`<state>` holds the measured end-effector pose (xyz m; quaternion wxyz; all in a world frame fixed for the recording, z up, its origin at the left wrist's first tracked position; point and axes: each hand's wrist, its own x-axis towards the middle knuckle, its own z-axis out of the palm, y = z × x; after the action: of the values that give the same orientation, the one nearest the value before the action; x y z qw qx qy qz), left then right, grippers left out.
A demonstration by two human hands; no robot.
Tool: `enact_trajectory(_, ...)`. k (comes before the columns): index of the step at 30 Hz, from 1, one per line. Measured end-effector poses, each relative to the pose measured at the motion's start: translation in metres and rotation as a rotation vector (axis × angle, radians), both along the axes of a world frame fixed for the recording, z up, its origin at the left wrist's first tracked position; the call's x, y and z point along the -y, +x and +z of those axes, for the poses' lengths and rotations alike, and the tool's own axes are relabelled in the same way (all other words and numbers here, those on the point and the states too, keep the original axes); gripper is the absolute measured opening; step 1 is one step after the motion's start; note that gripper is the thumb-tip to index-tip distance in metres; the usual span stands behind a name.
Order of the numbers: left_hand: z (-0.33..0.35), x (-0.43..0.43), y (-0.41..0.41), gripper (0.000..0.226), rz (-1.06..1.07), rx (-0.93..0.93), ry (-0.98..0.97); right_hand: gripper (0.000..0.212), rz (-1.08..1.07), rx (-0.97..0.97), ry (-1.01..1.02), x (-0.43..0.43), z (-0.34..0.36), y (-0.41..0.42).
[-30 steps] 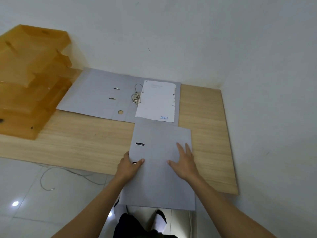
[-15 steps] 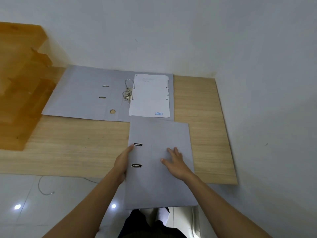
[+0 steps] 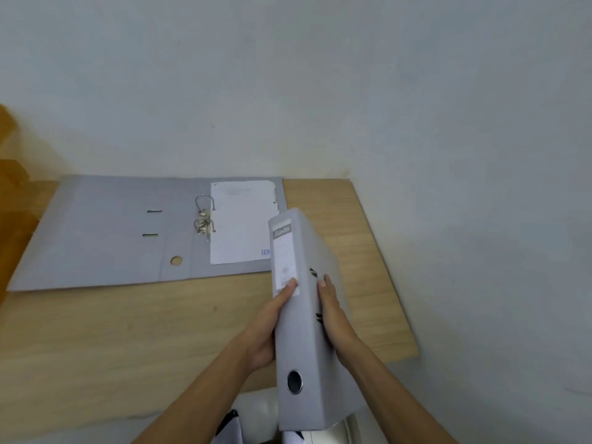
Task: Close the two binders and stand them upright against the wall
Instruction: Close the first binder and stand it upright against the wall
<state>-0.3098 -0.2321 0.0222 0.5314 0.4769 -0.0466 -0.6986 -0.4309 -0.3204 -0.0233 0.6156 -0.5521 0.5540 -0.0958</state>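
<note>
A closed grey binder (image 3: 296,331) is lifted off the wooden table (image 3: 128,331), turned on edge with its labelled spine facing up and its finger hole near me. My left hand (image 3: 269,328) presses its left cover and my right hand (image 3: 333,312) presses its right cover, so both grip it between them. A second grey binder (image 3: 112,232) lies open flat at the back of the table against the wall (image 3: 288,91), with its metal rings (image 3: 203,216) standing up and a white sheet (image 3: 240,222) on its right half.
A second wall (image 3: 480,219) closes the table's right side, forming a corner. An orange-brown wooden shelf unit (image 3: 9,187) shows at the left edge. The table's front edge runs below my arms, with pale floor beyond.
The closed binder lay flat under both hands; now it is lifted and turned onto its edge, spine up, between my hands. The view has shifted right.
</note>
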Motion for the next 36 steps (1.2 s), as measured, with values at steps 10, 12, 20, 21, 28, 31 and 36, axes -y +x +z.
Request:
enact_trajectory(10,0.037,0.04,0.012,0.041,-0.104,0.273,-0.359,0.091,0.086,0.28,-0.217,0.029,0.108,0.007)
enact_trajectory(12,0.037,0.05,0.012,0.052,-0.085,0.395,-0.409,0.081,0.046,0.299,-0.328,0.034,0.124,0.004)
enact_trajectory(20,0.024,0.09,-0.006,0.092,-0.238,0.841,-0.522,0.07,-0.088,0.388,-0.418,0.06,0.117,-0.043)
enact_trajectory(21,0.021,0.096,-0.011,0.094,-0.253,0.872,-0.532,0.075,-0.092,0.392,-0.395,0.066,0.112,-0.05)
enact_trajectory(28,-0.004,0.137,-0.045,0.099,-0.297,1.024,-0.55,0.084,-0.09,0.305,-0.319,0.115,0.08,-0.089)
enact_trajectory(31,-0.013,0.163,-0.051,0.104,-0.307,1.095,-0.546,0.082,-0.147,0.292,-0.331,0.138,0.067,-0.1)
enact_trajectory(36,-0.017,0.213,-0.049,0.121,-0.437,1.154,-0.498,0.053,-0.246,0.135,-0.399,0.165,0.053,-0.109)
